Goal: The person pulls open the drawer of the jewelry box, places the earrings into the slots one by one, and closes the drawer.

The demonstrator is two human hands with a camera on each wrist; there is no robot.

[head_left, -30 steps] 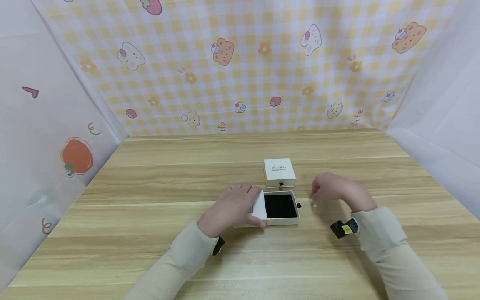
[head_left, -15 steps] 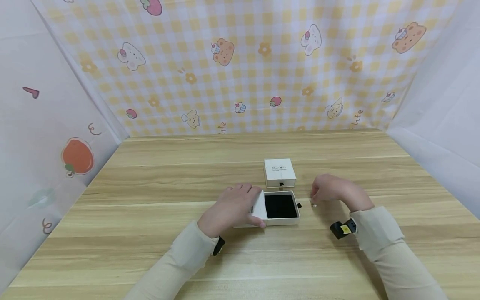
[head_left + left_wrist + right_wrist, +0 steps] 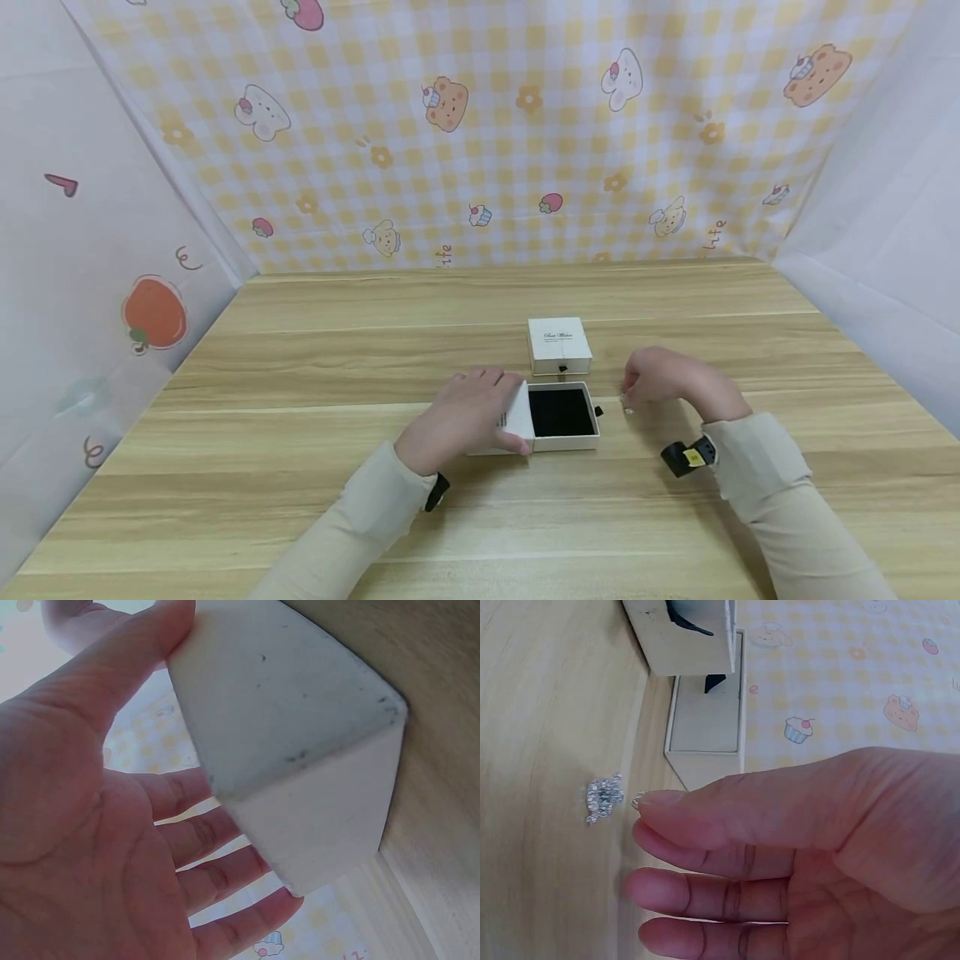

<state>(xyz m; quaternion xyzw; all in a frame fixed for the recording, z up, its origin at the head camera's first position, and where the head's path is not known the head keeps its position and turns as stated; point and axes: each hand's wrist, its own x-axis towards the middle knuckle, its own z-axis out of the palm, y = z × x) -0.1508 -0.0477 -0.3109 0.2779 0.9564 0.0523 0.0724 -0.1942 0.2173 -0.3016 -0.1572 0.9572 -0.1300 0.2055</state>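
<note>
Wooden table [image 3: 300, 400] – left hand [image 3: 461, 417] grips box sleeve [image 3: 516, 421].

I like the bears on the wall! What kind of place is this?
Probably a small tabletop booth for recording handwork: a wooden table fenced by a cartoon-print cloth and plain side sheets, with little jewellery boxes on it.

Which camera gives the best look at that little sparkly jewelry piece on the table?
The right wrist view: the sparkly piece lies large on the wood beside the right hand. The head view shows only a speck; the left wrist view misses it.
</note>
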